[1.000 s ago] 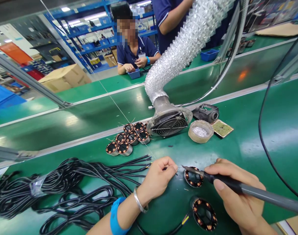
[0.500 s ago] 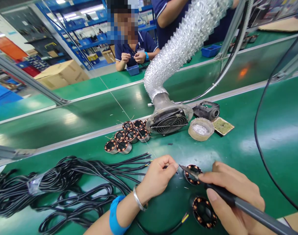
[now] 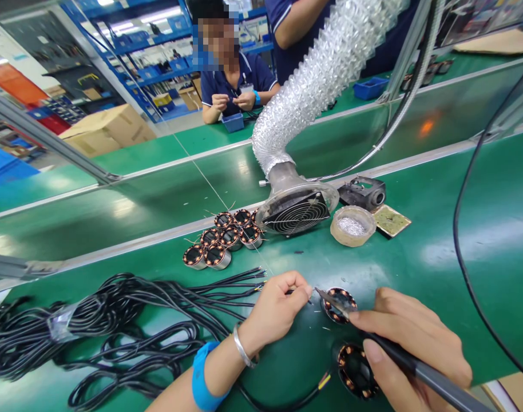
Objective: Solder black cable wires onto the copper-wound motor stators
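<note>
My right hand [image 3: 416, 349] is closed around the handle of a soldering iron [image 3: 392, 346]. The iron's tip points left, close to the fingertips of my left hand [image 3: 282, 303]. Those fingers are pinched on a thin dark wire [image 3: 309, 301], mostly hidden by them. Behind the iron's tip lies a copper-wound motor stator [image 3: 339, 303]; a second stator [image 3: 356, 369] is nearer me, partly covered by my right hand. A black cable [image 3: 308, 397] with stripped coloured ends runs below my left wrist.
Bundled black cables [image 3: 107, 309] lie on the left. Several more stators [image 3: 216, 257] stand behind them. A fume extractor hood [image 3: 296, 212] hangs mid-bench, beside a round solder dish [image 3: 352, 226], a sponge tray [image 3: 392, 220] and an iron stand [image 3: 362, 193]. A person [image 3: 240, 86] sits across the bench.
My right hand has shifted slightly right, with the iron's tip staying near my left fingertips. The iron's black cord has swung a little to the right. My left hand has barely moved.
</note>
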The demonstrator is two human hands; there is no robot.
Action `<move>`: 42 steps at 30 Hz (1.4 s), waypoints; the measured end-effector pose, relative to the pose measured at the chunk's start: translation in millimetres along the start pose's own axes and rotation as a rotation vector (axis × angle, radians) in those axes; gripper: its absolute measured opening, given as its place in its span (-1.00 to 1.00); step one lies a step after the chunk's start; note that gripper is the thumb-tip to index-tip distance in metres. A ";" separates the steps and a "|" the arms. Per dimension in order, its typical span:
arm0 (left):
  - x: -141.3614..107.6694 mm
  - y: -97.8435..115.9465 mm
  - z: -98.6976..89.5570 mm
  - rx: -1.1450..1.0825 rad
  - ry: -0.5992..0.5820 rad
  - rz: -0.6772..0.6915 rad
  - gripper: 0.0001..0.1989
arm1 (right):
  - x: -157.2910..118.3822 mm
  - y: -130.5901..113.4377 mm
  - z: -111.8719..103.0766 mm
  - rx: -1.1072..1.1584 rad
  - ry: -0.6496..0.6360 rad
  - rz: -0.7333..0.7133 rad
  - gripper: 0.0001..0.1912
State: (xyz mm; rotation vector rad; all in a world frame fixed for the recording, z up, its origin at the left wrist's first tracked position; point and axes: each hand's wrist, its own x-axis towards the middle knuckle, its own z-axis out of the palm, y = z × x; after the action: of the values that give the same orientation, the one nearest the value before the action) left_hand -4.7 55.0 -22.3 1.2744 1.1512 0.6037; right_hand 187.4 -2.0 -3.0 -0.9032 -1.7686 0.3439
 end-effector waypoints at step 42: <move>1.1 0.3 -1.1 -0.016 -0.030 0.008 -0.76 | 4.7 -1.2 -3.0 0.009 0.018 -0.001 -0.71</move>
State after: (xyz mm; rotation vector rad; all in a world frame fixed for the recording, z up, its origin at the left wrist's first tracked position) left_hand -5.2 56.5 -22.3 1.2707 1.1151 0.5962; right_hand 189.0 0.0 2.1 -0.8967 -1.7500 0.3415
